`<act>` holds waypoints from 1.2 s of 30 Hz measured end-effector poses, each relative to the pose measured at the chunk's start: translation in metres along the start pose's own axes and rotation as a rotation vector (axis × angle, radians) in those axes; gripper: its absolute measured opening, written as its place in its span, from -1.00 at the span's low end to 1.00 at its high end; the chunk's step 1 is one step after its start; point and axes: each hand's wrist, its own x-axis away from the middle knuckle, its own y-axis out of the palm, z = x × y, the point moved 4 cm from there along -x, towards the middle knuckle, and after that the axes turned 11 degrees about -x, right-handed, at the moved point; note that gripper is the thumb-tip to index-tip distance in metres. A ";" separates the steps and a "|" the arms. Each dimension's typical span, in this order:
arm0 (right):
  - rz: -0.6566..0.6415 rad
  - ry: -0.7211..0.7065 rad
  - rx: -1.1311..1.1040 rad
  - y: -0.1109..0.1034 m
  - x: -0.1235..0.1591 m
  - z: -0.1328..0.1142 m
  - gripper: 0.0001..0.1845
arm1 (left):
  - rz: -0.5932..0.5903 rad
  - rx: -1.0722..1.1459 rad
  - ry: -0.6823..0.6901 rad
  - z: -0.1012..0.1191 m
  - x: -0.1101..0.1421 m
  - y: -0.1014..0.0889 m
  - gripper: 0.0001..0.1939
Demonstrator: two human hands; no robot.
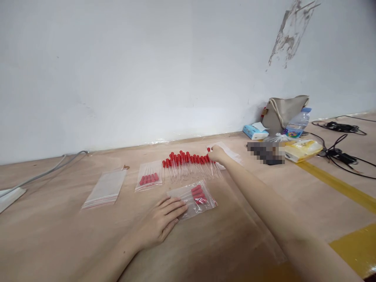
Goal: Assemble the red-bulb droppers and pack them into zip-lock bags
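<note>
My left hand lies flat, fingers stretched out, over the left end of a clear zip bag. Several droppers with red rubber bulbs are inside that bag. Farther back, my right hand reaches to the right end of a row of loose glass droppers, their red bulbs pointing toward the wall. Its fingers are pinched on a dropper whose red bulb shows beside the fingertips. A second bag of droppers lies left of the row.
A stack of flat zip bags lies to the left, and a grey cable beyond it. At the right are a blue tissue pack, a grey bag, a plastic bottle, a yellow pack and black cables.
</note>
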 end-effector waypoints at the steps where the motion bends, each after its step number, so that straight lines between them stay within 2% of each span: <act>1: -0.006 -0.001 -0.063 -0.006 0.007 0.002 -0.90 | -0.003 0.003 -0.010 -0.001 0.001 0.001 -0.54; 4: -0.025 0.000 -0.261 -0.025 0.038 0.015 -0.78 | -0.016 0.009 -0.021 -0.002 0.002 0.005 -0.54; 6: -0.014 0.006 -0.396 -0.034 0.063 0.030 -0.78 | -0.026 0.016 -0.025 -0.003 0.002 0.006 -0.54; 8: 0.002 0.070 -0.844 -0.039 0.086 0.046 -0.83 | -0.025 0.029 -0.031 -0.003 0.002 0.006 -0.54; 10: 0.026 0.121 -1.121 -0.039 0.103 0.057 -0.78 | -0.009 0.044 -0.026 -0.003 0.001 0.005 -0.57; 11: 0.037 0.137 -1.190 -0.037 0.110 0.060 -0.74 | 0.002 0.049 -0.021 -0.003 0.001 0.005 -0.58; 14: 0.051 0.148 -1.243 -0.031 0.123 0.059 -0.59 | 0.040 0.051 -0.001 -0.003 0.001 0.004 -0.61; 17: 0.007 0.148 -1.241 -0.022 0.129 0.053 -0.54 | 0.050 0.038 0.002 -0.003 0.001 0.004 -0.61; 27: -0.145 0.220 -1.247 -0.007 0.144 0.043 -0.56 | 0.017 0.044 -0.007 -0.005 0.002 0.008 -0.57; 32: -0.264 0.375 -1.280 0.002 0.155 0.036 -0.66 | 0.030 0.058 -0.006 -0.004 0.002 0.008 -0.57; 36: -0.218 0.410 -1.334 0.005 0.154 0.037 -0.70 | 0.023 0.048 -0.001 -0.004 0.002 0.009 -0.58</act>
